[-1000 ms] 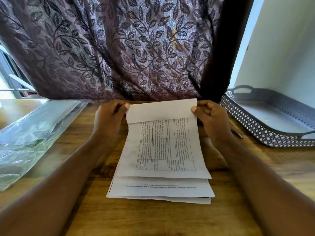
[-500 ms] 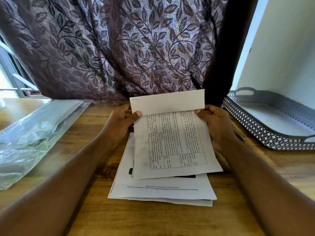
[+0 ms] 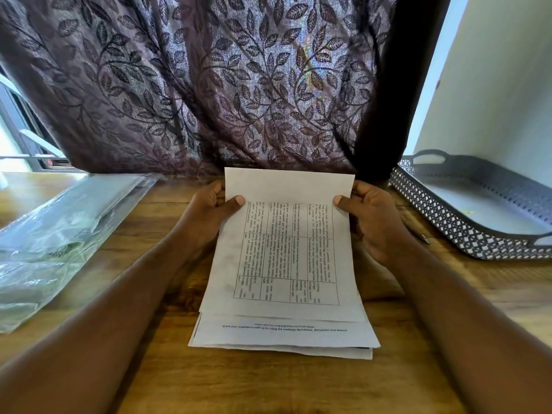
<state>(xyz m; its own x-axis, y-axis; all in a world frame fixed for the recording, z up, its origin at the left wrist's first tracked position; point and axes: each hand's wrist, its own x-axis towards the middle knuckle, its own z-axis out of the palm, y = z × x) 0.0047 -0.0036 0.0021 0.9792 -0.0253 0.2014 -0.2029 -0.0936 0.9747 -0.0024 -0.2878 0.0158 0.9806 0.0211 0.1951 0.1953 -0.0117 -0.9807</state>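
Note:
A white sheet with a printed table (image 3: pixel 288 249) is lifted at its far end above a small stack of papers (image 3: pixel 283 339) on the wooden table (image 3: pixel 268 383). My left hand (image 3: pixel 209 213) pinches the sheet's left edge, thumb on top. My right hand (image 3: pixel 373 219) pinches its right edge the same way. The sheet's top part stands up as a blank strip, and its near edge lies over the stack.
Clear plastic sleeves (image 3: pixel 59 234) lie at the left. A grey perforated tray with handles (image 3: pixel 478 222) sits at the right, with a pen (image 3: pixel 421 236) just in front of it. A leaf-patterned curtain (image 3: pixel 209 85) hangs behind the table.
Both hands have raised the top sheet's far end and brought it nearer, and its folded-over top strip now stands taller. The stack beneath stays put.

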